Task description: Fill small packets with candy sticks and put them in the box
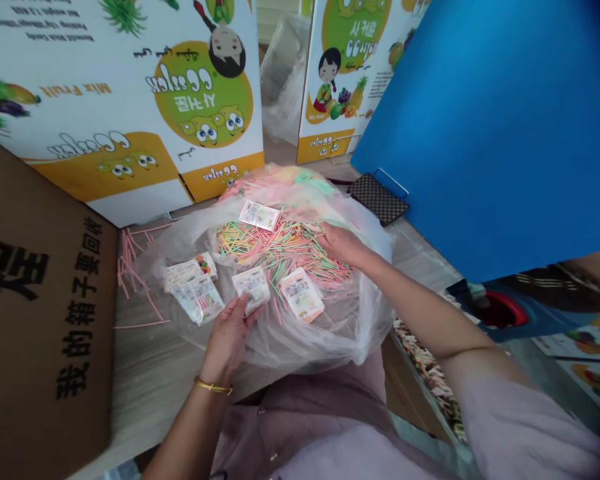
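Thin pink, green and yellow candy sticks (pixel 290 250) lie heaped on a large clear plastic bag (pixel 300 343) spread over the tabletop. My left hand (pixel 233 330) pinches the lower edge of a small printed packet (pixel 251 288) between thumb and fingers. At the right side of the heap, my right hand (pixel 343 243) has its fingers curled into the sticks; the fingertips are partly hidden. Another packet (pixel 303 295) lies flat between my hands. Several more packets (pixel 197 297) overlap on the left, and one packet (pixel 261 215) rests on top of the heap.
Printed white candy cartons (pixel 130 120) stand behind the bag. A brown cardboard box (pixel 40 320) borders the left side, a blue panel (pixel 500 133) the right. A dark patterned pouch (pixel 379 199) lies beside the bag. Loose pink sticks (pixel 127 260) are scattered on the table (pixel 145 373).
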